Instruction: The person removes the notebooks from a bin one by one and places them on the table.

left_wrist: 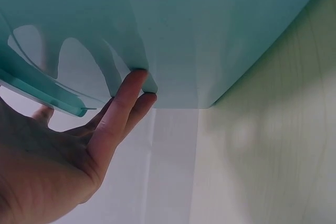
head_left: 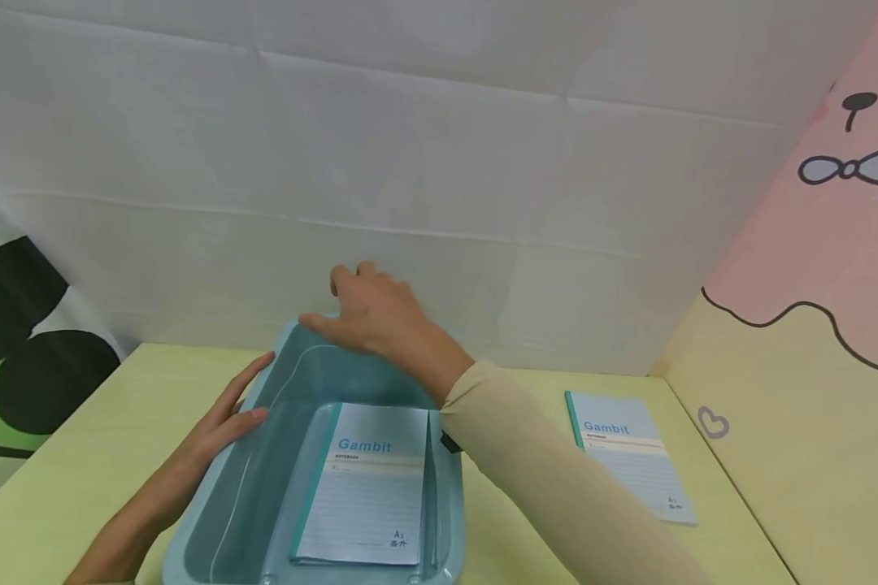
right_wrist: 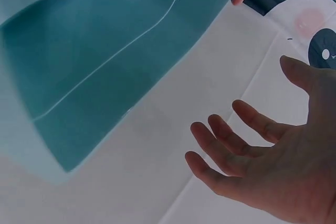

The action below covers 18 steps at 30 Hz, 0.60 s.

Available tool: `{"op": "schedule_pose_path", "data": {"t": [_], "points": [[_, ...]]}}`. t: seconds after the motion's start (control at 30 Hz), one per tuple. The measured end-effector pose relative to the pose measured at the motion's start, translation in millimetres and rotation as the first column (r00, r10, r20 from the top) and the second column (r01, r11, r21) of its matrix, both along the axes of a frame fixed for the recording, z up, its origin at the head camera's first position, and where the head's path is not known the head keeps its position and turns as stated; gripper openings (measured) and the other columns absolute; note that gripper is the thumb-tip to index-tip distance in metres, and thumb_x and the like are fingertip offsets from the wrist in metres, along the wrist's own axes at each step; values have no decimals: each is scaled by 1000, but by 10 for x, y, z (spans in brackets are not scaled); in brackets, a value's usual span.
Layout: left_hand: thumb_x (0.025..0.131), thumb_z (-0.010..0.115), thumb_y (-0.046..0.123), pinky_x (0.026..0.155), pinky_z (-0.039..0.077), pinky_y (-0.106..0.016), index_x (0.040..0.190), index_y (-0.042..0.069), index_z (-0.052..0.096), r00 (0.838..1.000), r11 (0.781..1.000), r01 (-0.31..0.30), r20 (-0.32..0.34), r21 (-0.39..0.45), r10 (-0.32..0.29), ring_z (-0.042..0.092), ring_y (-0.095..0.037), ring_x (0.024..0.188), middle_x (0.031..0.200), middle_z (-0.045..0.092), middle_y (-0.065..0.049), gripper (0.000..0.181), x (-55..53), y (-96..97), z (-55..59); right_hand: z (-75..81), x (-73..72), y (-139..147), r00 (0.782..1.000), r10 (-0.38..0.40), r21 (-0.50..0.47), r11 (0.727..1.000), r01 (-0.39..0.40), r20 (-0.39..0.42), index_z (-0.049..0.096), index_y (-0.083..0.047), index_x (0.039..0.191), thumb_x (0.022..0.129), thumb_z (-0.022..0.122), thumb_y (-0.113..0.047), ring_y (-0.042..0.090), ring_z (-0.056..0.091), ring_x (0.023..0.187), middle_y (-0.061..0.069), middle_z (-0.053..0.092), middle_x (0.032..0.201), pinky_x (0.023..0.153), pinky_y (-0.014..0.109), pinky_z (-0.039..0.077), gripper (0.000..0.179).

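Backdrop: white creased cloth sheet (head_left: 439, 162) rising straight behind the desk; pink-and-cream printed panel (head_left: 849, 268) closing off the right side.
Desk: pale yellow wood-grain desk (head_left: 176, 382), its far edge meeting the sheet, its right edge running along the printed panel, its left edge slanting down and away.
Bin: blue-green rectangular plastic bin (head_left: 322, 378) with rounded corners, left of centre on the desk, near end reaching the bottom of the head view, far end just short of the sheet.
Notebook inside: white-and-blue paper "Gambit" notebook (head_left: 366, 487) with a green spine, flat on the bin floor; a strip of floor shows left of the spine, and its right edge sits near the right wall.
Second notebook: matching Gambit notebook (head_left: 632, 455) flat on the desk at right, well apart from the bin, partly behind the right sleeve (head_left: 556, 479).
Left hand: left hand (head_left: 212, 435) unclenched, nearly straight fingers touching the bin's outer left wall, thumb at the rim.
Right hand: right hand (head_left: 373, 305) released, fingers spread and loosely bent, holding nothing, above the far end and apart from the rim.
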<state>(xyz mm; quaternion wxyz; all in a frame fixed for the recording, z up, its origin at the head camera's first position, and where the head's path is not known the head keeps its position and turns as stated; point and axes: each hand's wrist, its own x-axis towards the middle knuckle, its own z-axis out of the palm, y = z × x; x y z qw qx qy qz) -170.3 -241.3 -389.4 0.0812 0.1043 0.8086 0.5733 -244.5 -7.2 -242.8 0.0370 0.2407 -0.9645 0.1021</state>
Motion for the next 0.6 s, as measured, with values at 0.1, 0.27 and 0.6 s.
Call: {"op": "schedule_pose_path", "data": {"t": [0.1,0.27,0.6], "points": [[109,36,40,97,31,-80,165,49,5,1000,1000,-5,2,2,5,0,-56,154,176,-10,-3,65,-5,-5,2,-36,10,-124,999,-40,23,999,39,26,56,-19,142,100,53,-65,22,62,121,3,59,137,105,45,52,62],[109,38,37,100,13,-89,165,47,7,1000,1000,-5,-14,26,6,-14,-56,156,177,-12,1,65,-7,1,10,-189,47,-333,984,-142,54,989,137,108,46,-22,155,99,54,-67,23,55,137,2,53,150,113,46,47,72],[109,39,34,101,7,-90,166,45,8,999,999,3,-32,43,-2,-14,-54,157,177,-9,2,66,5,9,-4,-550,78,-440,934,-299,137,951,276,194,55,-15,146,100,54,-60,26,60,126,6,62,139,105,45,50,64]]}}
